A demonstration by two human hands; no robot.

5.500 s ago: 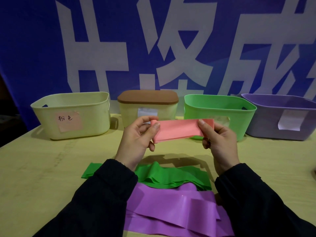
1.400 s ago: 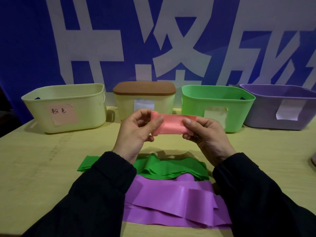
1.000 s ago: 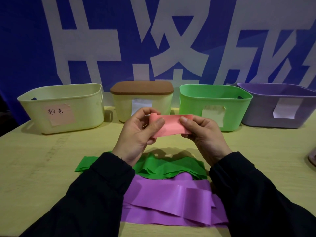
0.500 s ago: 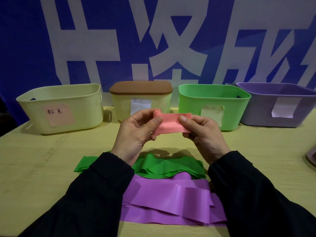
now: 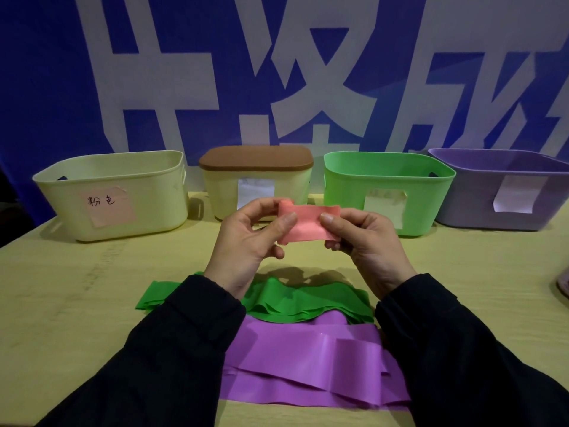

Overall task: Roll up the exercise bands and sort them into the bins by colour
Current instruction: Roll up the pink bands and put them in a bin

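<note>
Rolling the pink band: left hand and right hand pinch its two ends above the surface, in front of the lidded bin. Green band and purple band lie flat below, unrolled. Next move, judged: finish winding, then carry the roll left to the pink-labelled bin.

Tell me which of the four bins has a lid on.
The cream bin with the brown lid, second from the left. The pale yellow bin, green bin and purple bin are all open on top.
</note>
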